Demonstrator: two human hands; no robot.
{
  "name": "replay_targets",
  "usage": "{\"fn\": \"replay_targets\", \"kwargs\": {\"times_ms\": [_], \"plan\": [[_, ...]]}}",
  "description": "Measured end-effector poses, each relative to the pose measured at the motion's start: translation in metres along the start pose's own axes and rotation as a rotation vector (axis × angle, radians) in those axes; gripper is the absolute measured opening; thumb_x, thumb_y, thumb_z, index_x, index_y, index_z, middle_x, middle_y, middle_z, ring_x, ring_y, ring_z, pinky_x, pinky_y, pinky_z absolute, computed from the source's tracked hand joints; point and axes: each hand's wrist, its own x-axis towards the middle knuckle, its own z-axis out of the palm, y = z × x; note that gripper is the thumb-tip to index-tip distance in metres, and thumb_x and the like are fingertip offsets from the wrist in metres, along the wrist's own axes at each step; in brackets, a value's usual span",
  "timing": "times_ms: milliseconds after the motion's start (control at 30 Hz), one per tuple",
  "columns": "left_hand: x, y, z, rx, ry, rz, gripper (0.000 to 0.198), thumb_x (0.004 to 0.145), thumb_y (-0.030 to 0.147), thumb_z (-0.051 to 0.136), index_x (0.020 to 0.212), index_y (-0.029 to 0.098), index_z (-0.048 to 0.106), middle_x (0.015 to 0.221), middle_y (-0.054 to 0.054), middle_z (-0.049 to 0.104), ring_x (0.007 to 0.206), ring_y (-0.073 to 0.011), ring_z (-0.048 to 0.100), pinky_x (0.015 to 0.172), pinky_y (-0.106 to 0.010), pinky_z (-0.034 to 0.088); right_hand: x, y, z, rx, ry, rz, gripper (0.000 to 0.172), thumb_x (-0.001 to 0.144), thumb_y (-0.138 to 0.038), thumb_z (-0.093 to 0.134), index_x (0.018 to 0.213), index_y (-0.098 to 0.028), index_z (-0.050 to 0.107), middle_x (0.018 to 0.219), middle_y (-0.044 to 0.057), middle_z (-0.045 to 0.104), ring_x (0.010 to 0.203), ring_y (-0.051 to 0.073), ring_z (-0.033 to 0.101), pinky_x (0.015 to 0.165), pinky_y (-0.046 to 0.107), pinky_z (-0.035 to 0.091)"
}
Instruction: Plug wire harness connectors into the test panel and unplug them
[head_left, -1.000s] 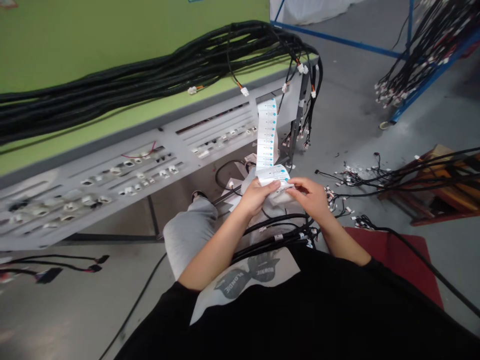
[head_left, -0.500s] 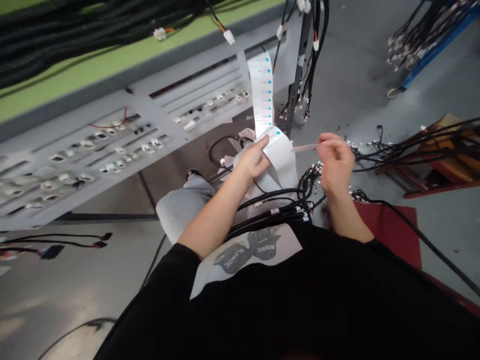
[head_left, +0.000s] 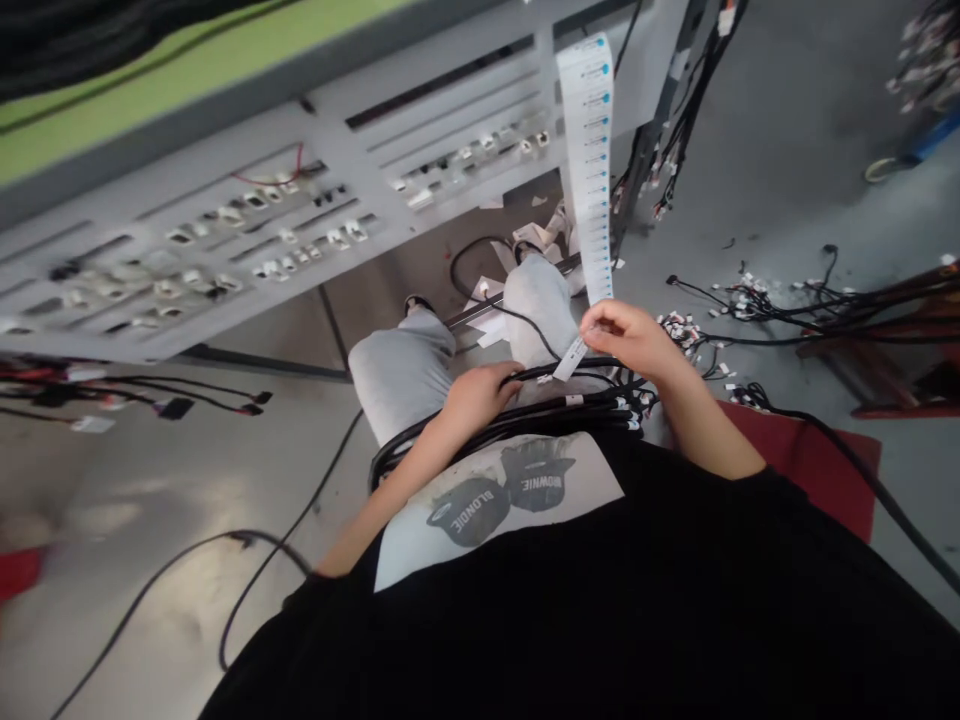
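I sit with a bundle of black cables (head_left: 570,408) across my lap. My left hand (head_left: 474,394) is closed around one black cable of the bundle. My right hand (head_left: 631,336) pinches a small white label sticker (head_left: 571,357) and holds it against that cable, just right of my left hand. A long white strip of labels (head_left: 591,165) with blue dots hangs down from the grey bench edge, ending right behind my right hand.
A grey bench front (head_left: 247,225) with rows of white connectors runs across the top, under a green tabletop (head_left: 150,85). Loose wire harnesses (head_left: 750,300) lie on the floor at right, beside a red mat (head_left: 810,455) and wooden pallet (head_left: 900,340). Black cables (head_left: 225,560) trail at left.
My left hand let go of the label strip and dropped to grip a cable on my lap. My right hand, with the peeled label, moved down to that cable. The view tilted down.
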Motion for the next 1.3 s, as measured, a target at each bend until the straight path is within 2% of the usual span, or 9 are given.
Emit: {"fn": "replay_targets", "kwargs": {"times_ms": [167,433,667,800,900,1033,1133,1233,1300], "plan": [[0.003,-0.008,0.0,-0.131,-0.023,0.016,0.033,0.076,0.029,0.051,0.104,0.021,0.066,0.103,-0.006,0.067,0.093,-0.0231,0.06,0.085,-0.033,0.042,0.042,-0.014,0.024,-0.29,-0.331,-0.15,0.013,0.078,-0.025,0.049,0.083,-0.015,0.057,0.078,0.001,0.058,0.07,0.011,0.047,0.066,0.024,0.033],[0.005,-0.004,-0.01,-0.254,-0.087,0.038,0.031,0.07,0.021,0.048,0.092,0.017,0.069,0.084,-0.002,0.068,0.079,-0.0183,0.058,0.076,-0.027,0.042,0.078,-0.016,0.051,-0.476,-0.61,-0.17,0.011,0.074,-0.013,0.048,0.079,-0.016,0.056,0.075,0.0,0.057,0.067,0.011,0.045,0.063,0.023,0.029],[0.009,-0.012,-0.019,-0.282,-0.164,-0.07,0.019,0.066,0.026,0.053,0.072,0.015,0.067,0.059,0.001,0.058,0.058,-0.0143,0.05,0.06,-0.025,0.037,0.095,-0.013,0.064,-0.566,-0.667,-0.189,0.01,0.073,-0.01,0.049,0.079,-0.016,0.056,0.075,0.001,0.057,0.064,0.01,0.042,0.06,0.023,0.028],[0.007,-0.011,-0.022,-0.371,-0.236,-0.098,0.018,0.067,0.03,0.053,0.07,0.017,0.065,0.057,0.001,0.056,0.055,-0.0137,0.05,0.057,-0.025,0.036,0.099,-0.009,0.066,-0.585,-0.654,-0.156,0.01,0.073,-0.011,0.051,0.08,-0.016,0.057,0.077,0.001,0.057,0.066,0.011,0.042,0.06,0.023,0.028],[0.005,-0.007,-0.021,-0.349,-0.234,-0.088,0.022,0.07,0.036,0.054,0.066,0.016,0.061,0.057,0.001,0.055,0.055,-0.0126,0.048,0.055,-0.024,0.033,0.099,-0.006,0.067,-0.596,-0.65,-0.128,0.01,0.074,-0.011,0.051,0.08,-0.016,0.057,0.076,0.001,0.057,0.066,0.01,0.042,0.06,0.022,0.028],[0.006,-0.005,-0.012,-0.182,-0.121,-0.165,0.037,0.075,0.047,0.05,0.056,0.015,0.054,0.05,0.001,0.047,0.05,-0.0106,0.041,0.051,-0.024,0.027,0.099,-0.005,0.069,-0.608,-0.629,-0.096,0.01,0.076,-0.011,0.051,0.081,-0.015,0.058,0.076,0.002,0.057,0.066,0.011,0.043,0.061,0.022,0.028],[0.005,-0.009,0.0,-0.048,-0.021,-0.168,0.037,0.078,0.047,0.05,0.059,0.015,0.056,0.054,0.0,0.05,0.052,-0.011,0.042,0.052,-0.025,0.026,0.097,-0.003,0.072,-0.633,-0.593,-0.068,0.012,0.076,-0.011,0.051,0.081,-0.015,0.06,0.076,0.002,0.058,0.068,0.012,0.046,0.062,0.023,0.03],[0.0,-0.011,0.014,0.058,0.154,-0.182,0.033,0.076,0.049,0.055,0.081,0.016,0.06,0.068,-0.002,0.058,0.061,-0.0132,0.049,0.054,-0.024,0.029,0.094,0.004,0.077,-0.685,-0.536,-0.07,0.014,0.077,-0.012,0.05,0.083,-0.016,0.062,0.079,0.003,0.06,0.074,0.014,0.05,0.067,0.025,0.033],[-0.005,-0.012,0.023,0.138,0.297,-0.197,0.041,0.076,0.049,0.057,0.099,0.016,0.056,0.083,-0.005,0.062,0.068,-0.0146,0.053,0.056,-0.023,0.032,0.089,0.009,0.079,-0.712,-0.452,-0.129,0.021,0.078,-0.013,0.05,0.095,-0.017,0.061,0.093,0.005,0.06,0.082,0.016,0.051,0.071,0.027,0.036]]}}
